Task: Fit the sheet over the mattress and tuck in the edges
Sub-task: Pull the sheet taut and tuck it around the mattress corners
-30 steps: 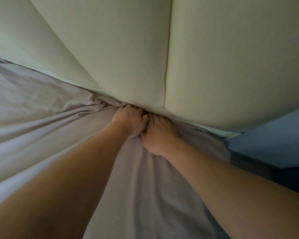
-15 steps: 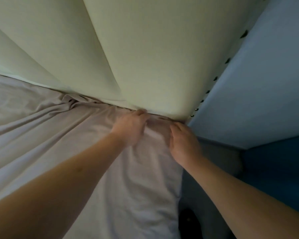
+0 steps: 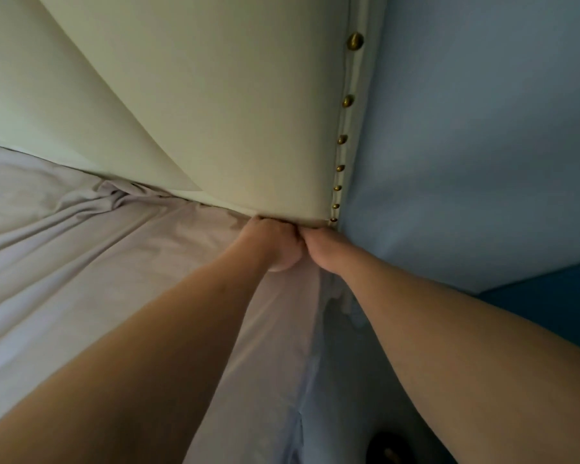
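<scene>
Tucking the sheet (image 3: 121,269) corner behind the headboard (image 3: 235,122), our left hand (image 3: 275,242) and right hand (image 3: 325,252) touch; finger positions we cannot tell. Next we probably push deeper.

Both bare forearms reach forward and converge, the hands side by side and touching. The left hand (image 3: 275,241) is knuckles-up with its fingers curled downward, fingertips hidden. The right hand (image 3: 327,247) lies just beside it, wrist angled inward, its fingers also bent forward and out of sight.
</scene>
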A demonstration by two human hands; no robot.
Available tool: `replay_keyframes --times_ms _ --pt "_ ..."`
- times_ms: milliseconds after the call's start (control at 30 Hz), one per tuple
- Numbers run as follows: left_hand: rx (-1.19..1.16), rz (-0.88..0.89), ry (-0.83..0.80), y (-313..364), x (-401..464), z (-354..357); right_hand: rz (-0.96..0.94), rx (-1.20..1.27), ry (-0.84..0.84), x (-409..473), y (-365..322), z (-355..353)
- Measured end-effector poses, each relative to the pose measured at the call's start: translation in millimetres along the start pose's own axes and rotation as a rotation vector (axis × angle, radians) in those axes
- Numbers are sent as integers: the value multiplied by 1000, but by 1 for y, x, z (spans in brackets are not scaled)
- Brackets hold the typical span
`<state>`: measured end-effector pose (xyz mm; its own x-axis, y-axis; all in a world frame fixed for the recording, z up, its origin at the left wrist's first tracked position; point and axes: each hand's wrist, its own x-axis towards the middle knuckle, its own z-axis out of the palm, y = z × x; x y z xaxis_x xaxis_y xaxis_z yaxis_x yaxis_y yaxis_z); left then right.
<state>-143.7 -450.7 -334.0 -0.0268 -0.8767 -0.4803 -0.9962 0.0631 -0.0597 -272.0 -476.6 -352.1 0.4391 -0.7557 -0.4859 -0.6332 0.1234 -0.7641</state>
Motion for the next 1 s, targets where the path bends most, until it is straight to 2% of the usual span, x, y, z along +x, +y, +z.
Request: replay_keyframes --times_ms 67,133,167,233,300,367,467,567,667,867,1000 --pt "60 -14 -120 11 7 -11 -40 157 -37 9 -3 1" --pt "101 -45 -165 18 -1 -9 -16 173 -96 6 -3 5" --pt "121 -66 -110 18 -11 -4 26 130 -104 0 -2 7" --pt "155 -81 147 17 -34 9 60 71 -38 -16 7 8" --pt "113 -39 352 16 -57 30 86 130 43 -32 27 12" --pt "-7 18 324 18 -78 47 115 152 116 -53 52 21" --pt "-69 -34 212 28 -81 60 108 166 164 -75 80 29" --pt "-62 -95 262 44 -76 67 54 241 181 -83 82 38" --pt "-41 -149 316 57 -70 65 12 184 219 -66 82 42" --pt "-34 -183 363 62 -66 67 46 257 248 -49 92 35" --pt "-27 -181 454 62 -65 78 79 372 191 -55 112 51"
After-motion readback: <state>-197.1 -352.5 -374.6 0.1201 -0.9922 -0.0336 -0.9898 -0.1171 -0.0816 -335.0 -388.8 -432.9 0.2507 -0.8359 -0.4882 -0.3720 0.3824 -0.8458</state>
